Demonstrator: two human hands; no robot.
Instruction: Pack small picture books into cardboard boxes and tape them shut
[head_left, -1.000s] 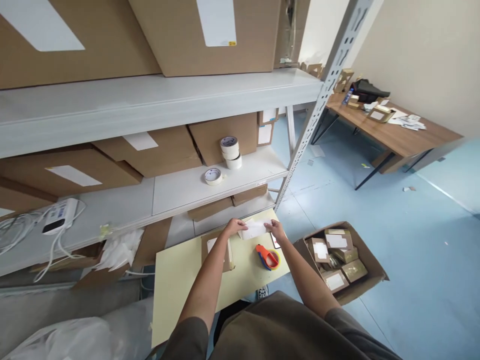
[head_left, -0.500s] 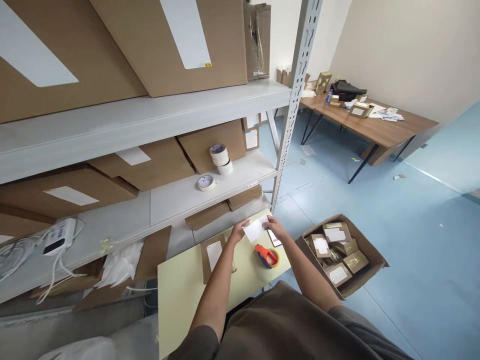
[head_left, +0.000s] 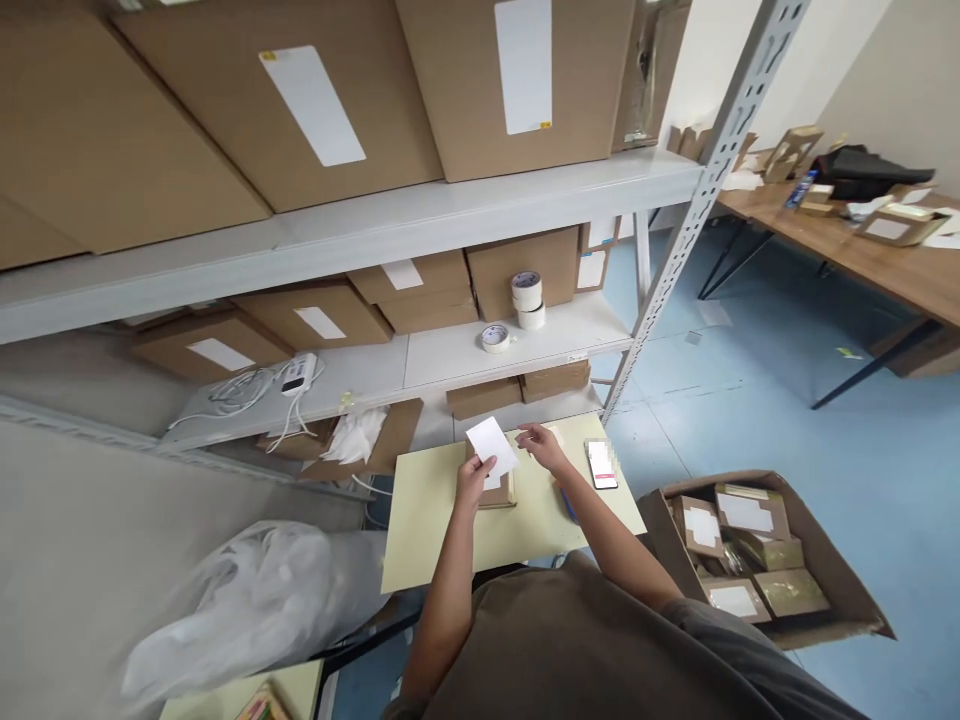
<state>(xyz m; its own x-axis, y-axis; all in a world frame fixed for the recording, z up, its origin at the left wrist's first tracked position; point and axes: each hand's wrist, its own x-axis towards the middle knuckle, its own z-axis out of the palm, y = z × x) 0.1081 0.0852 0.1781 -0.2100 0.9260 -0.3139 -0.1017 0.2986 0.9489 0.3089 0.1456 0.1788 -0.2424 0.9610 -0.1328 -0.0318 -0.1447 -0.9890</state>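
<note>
My left hand is closed on a white paper slip, pinching its lower edge between thumb and fingers. Under the slip, a flat cardboard box lies on the pale yellow table, partly covered by the slip and the hand. Just right of the slip is my right hand, apart from it, its fingers loosely stretched toward the left and nothing visible in them. A phone with a lit screen rests at the table's right side. Beneath my right forearm only a blue edge of the tape dispenser shows.
A metal shelf rack with large cartons stands in front. Tape rolls sit on its middle shelf. To the right, an open carton holds several small taped boxes. A plastic bag bulges at left; a wooden table stands behind.
My right hand has let go of the paper slip and drawn apart from it. The left hand now holds the slip alone, over the box. The view has turned left.
</note>
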